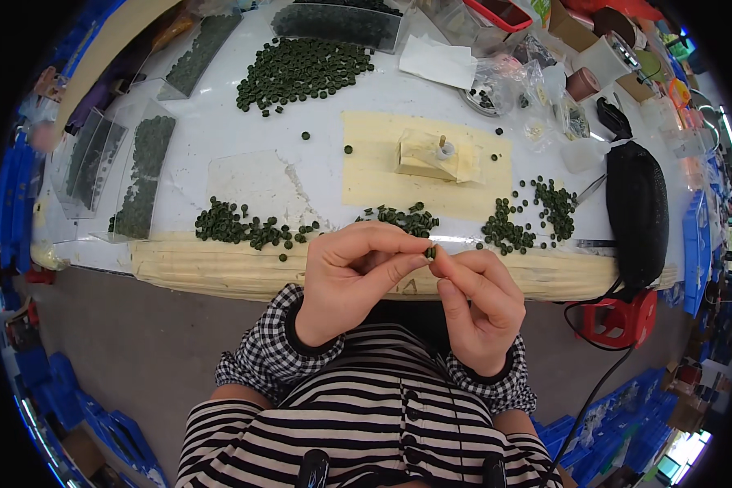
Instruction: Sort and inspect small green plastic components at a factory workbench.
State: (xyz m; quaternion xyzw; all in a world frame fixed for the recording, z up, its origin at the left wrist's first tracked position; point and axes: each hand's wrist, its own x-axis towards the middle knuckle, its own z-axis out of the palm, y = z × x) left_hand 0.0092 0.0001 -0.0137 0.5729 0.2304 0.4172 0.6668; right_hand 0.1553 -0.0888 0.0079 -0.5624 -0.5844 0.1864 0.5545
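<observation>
On the table [220,130], clear trays [142,175] hold dark green discs [301,69].

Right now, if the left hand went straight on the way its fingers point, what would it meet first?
The left hand points right, so it would first meet the small dark green disc pinched between both hands, then the right hand.

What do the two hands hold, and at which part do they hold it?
A small dark green disc, pinched at its edges between the fingertips of the left hand and the right hand.

Small disc [431,253] between both hands' fingertips (above the lap), before the table [220,130].
</observation>
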